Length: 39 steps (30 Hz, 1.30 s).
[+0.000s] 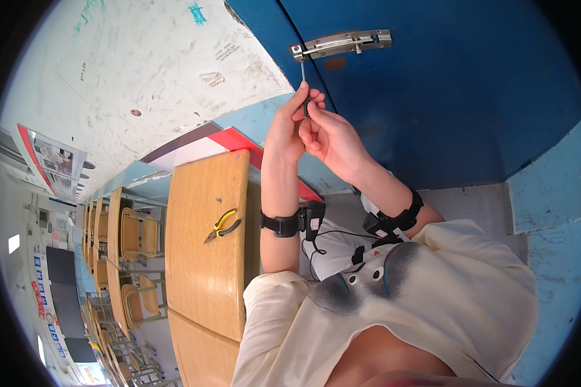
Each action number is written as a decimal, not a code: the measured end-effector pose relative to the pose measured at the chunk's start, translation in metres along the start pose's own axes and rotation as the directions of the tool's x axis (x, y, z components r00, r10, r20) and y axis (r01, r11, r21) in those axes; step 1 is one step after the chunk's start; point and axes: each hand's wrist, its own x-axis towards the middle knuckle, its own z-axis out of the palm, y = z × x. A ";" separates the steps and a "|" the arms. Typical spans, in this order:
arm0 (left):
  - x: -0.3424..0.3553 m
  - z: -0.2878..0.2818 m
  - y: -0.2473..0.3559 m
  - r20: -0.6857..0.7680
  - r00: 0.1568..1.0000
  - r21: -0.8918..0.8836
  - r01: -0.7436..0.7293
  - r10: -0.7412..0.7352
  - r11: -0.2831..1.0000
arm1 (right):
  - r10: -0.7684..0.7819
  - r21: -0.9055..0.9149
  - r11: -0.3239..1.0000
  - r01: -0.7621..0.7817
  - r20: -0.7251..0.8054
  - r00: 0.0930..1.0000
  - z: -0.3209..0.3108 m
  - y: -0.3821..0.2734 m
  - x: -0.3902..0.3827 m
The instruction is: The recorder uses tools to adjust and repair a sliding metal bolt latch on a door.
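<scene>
A steel slide bolt (342,41) is fixed to a blue door (445,97) at the top, its small left plate across the dark seam. A screwdriver (303,71) meets that left plate with its slim metal shaft. Both hands are closed round its dark handle, which is mostly hidden by fingers: my left hand (287,122) with the thumb raised along it, my right hand (329,138) just to the right and slightly lower, thumb pressed on it.
A wooden desk (200,284) stands left of my arms, carrying yellow-and-black pliers (226,220) and a small metal piece (218,199). A scuffed white wall (161,77) borders the door. Further desks and chairs (135,235) line the left background.
</scene>
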 end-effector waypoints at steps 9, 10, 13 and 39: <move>0.002 0.006 -0.002 -0.062 0.980 0.277 -0.163 0.187 0.947 | 0.044 -0.085 0.995 -0.050 -0.076 0.996 0.001 -0.003 -0.002; 0.002 0.007 -0.004 -0.060 0.980 0.277 -0.164 0.188 0.947 | 0.050 -0.097 0.993 -0.059 -0.090 0.995 0.000 -0.002 -0.002; -0.001 0.010 -0.006 -0.072 0.964 0.319 -0.220 0.255 0.922 | 0.039 -0.056 0.998 -0.042 -0.064 0.997 -0.004 -0.002 -0.001; -0.007 0.013 -0.006 0.061 0.995 0.080 -0.082 0.078 0.993 | 0.009 0.134 0.991 -0.012 0.019 1.000 -0.013 0.000 0.000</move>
